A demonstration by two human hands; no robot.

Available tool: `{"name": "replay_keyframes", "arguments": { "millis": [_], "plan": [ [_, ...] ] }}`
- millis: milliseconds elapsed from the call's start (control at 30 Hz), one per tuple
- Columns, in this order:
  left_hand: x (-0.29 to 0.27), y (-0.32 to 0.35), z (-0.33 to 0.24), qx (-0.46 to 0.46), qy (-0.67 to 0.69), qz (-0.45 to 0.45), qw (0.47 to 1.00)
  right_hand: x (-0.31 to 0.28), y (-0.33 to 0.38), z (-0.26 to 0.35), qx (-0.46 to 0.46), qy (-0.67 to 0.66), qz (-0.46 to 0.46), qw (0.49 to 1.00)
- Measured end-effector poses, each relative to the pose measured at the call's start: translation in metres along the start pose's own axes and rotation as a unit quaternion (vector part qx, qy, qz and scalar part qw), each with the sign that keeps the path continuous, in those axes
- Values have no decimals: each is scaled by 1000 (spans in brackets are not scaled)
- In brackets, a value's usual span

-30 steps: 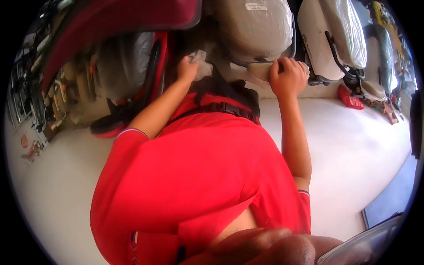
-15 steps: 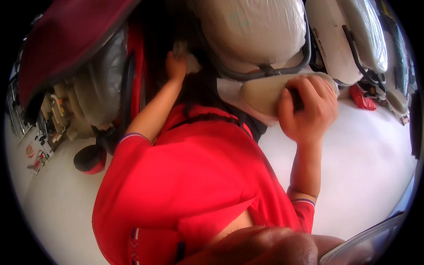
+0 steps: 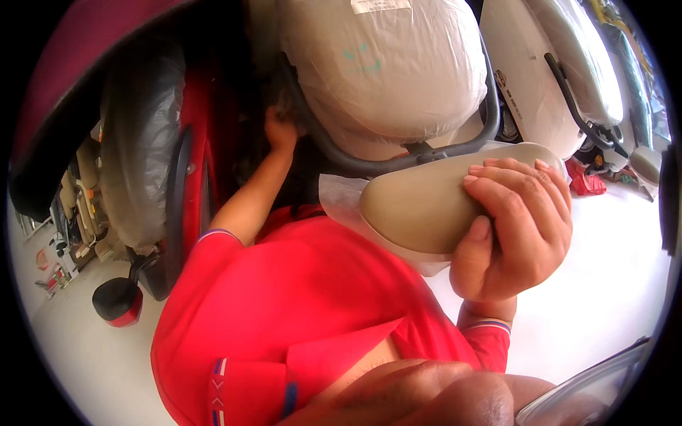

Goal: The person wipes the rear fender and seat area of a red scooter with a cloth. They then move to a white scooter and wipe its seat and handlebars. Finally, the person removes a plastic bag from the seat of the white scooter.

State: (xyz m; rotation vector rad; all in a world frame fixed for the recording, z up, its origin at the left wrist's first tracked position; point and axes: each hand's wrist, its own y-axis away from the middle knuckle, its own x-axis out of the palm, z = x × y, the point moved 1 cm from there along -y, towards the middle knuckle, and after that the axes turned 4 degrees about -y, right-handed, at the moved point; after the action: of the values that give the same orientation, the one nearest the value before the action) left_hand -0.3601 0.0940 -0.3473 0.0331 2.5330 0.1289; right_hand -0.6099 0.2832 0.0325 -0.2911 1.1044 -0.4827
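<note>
With your right hand point(image 3: 518, 227) gripping the beige pad point(image 3: 419, 202), hold it clear of the grey rail point(image 3: 362, 167)'s lower edge; whether your left hand point(image 3: 282, 130) grips anything, I cannot tell.

The floor point(image 3: 604, 266) is smooth and almost white, very bright at the right side and somewhat greyer at the left. On its right part, a red crumpled thing point(image 3: 587, 183) lies just beside the lower end of a white vehicle point(image 3: 529, 89), which also stands there, although the place where it meets the ground is mostly hidden from this view. Near the left edge of the view, some small red and pale items point(image 3: 50, 285) appear to rest on the same floor, too small to name with certainty
</note>
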Motion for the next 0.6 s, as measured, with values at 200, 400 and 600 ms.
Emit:
{"name": "replay_keyframes", "arguments": {
  "millis": [200,400,600],
  "plan": [
    [-10,-17,26,22,52,-38,998,13,7,-7,-28,-6,-80,996],
    [29,-49,37,-7,89,-71,993,17,11,-8,-86,7,-111,990],
    [59,-33,48,1,89,-25,996,36,25,-12,-272,78,-160,946]
  ]
}}
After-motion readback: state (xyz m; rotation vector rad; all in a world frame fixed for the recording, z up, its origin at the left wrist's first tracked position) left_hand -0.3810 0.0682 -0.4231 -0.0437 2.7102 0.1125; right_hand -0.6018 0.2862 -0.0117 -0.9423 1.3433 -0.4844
